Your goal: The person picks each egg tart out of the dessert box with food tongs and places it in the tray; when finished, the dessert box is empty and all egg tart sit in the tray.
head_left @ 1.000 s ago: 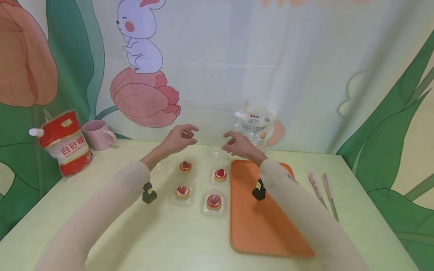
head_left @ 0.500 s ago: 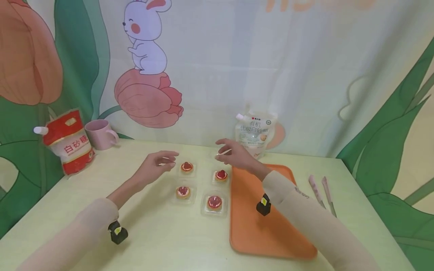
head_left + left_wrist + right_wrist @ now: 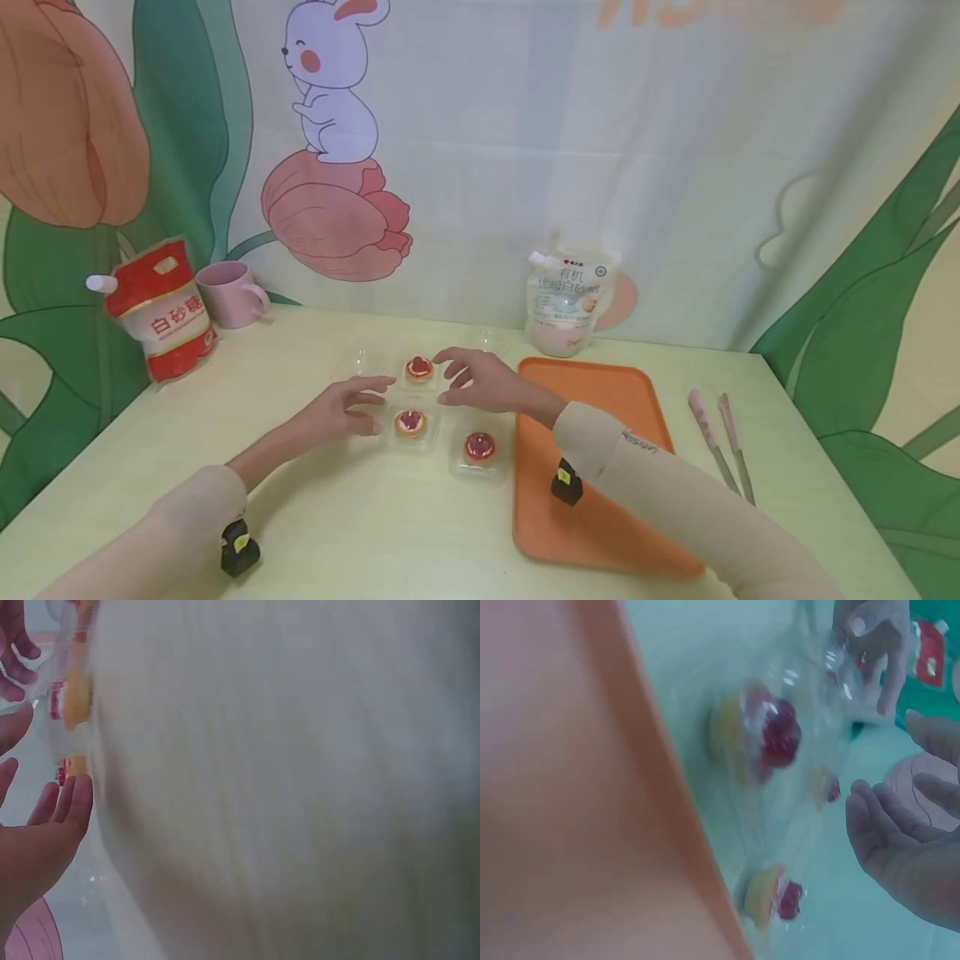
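Note:
My left hand (image 3: 333, 412) hovers at the left of the tarts, fingers spread and holding nothing. Its fingertips come close to the front left berry tart (image 3: 410, 422), which sits in a clear plastic box. Over the back right of the group is my right hand (image 3: 483, 382), its fingers loosely bent with nothing between them, hiding a tart in the head view. Between both hands lies the back left tart (image 3: 418, 368). A further tart (image 3: 479, 447) stands in its clear box at the front right. The right wrist view shows a red-topped tart (image 3: 776, 896) beside the tray edge.
An orange tray (image 3: 600, 533) lies right of the tarts, with two slim pink-handled utensils (image 3: 708, 433) beyond it. A pale pouch (image 3: 566, 304) stands behind. At the back left are a red-and-white pouch (image 3: 165, 308) and a pink mug (image 3: 227, 293).
Both hands were raised at the back. The left has dropped and come nearer on the left side; the right has lowered and moved left over the back right tart. The tarts stay put.

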`<action>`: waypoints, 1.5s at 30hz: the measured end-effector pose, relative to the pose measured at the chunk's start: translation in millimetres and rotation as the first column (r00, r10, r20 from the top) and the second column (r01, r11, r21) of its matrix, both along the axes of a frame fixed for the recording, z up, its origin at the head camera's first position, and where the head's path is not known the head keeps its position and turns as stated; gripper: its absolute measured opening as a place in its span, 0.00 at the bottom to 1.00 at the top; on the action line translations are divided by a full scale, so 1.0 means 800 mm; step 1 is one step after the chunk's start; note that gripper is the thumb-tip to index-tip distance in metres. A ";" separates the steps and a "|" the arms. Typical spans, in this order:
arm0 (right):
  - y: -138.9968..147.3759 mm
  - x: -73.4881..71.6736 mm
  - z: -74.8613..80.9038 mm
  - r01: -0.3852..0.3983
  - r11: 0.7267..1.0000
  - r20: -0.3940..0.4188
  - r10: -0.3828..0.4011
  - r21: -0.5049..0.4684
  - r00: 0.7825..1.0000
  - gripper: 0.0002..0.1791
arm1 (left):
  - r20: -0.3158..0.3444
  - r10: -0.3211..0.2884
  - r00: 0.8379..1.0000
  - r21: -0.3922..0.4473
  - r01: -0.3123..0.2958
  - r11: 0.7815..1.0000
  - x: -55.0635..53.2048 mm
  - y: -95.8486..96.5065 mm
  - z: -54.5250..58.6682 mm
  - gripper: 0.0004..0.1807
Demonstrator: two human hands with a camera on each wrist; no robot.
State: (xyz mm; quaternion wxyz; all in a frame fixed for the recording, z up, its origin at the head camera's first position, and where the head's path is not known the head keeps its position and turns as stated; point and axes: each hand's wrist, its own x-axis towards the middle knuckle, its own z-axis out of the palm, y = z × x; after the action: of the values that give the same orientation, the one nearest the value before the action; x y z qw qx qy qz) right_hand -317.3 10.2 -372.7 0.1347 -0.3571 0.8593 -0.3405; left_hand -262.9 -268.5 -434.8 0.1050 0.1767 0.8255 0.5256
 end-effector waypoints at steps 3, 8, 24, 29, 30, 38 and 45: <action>-0.011 0.006 -0.004 -0.023 0.999 -0.015 0.023 0.036 1.000 0.31 | 0.019 -0.001 1.000 0.015 0.001 1.000 0.002 0.002 -0.006 0.41; -0.026 0.013 -0.012 -0.035 0.995 -0.023 0.038 0.098 0.999 0.35 | -0.002 0.008 1.000 0.003 -0.008 1.000 0.002 0.010 -0.015 0.44; -0.048 0.030 -0.030 0.023 0.965 -0.099 0.003 0.262 0.995 0.40 | -0.076 0.046 0.996 -0.142 -0.056 0.988 0.001 0.031 -0.029 0.45; -0.046 0.029 -0.027 0.015 0.966 -0.091 0.009 0.259 0.996 0.39 | -0.097 0.049 0.994 -0.175 -0.066 0.982 0.001 0.036 -0.023 0.45; -0.045 0.028 -0.027 0.012 0.966 -0.091 0.012 0.257 0.996 0.39 | -0.106 0.047 0.993 -0.175 -0.065 0.982 0.001 0.037 -0.023 0.45; -0.046 0.030 -0.025 -0.002 0.964 -0.094 0.028 0.265 0.995 0.41 | -0.155 0.058 0.986 -0.171 -0.084 0.982 0.002 0.041 -0.022 0.44; -0.050 0.036 -0.029 0.014 0.953 -0.141 0.030 0.302 0.990 0.48 | -0.122 0.063 0.991 -0.179 -0.084 0.980 0.002 0.042 -0.021 0.43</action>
State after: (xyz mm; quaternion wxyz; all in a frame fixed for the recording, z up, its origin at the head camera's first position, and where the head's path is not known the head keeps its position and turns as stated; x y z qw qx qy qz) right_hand -288.7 -29.9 -396.2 0.1266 -0.3593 0.9073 -0.1780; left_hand -261.3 -234.9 -451.6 0.0533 0.1658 0.8812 0.4395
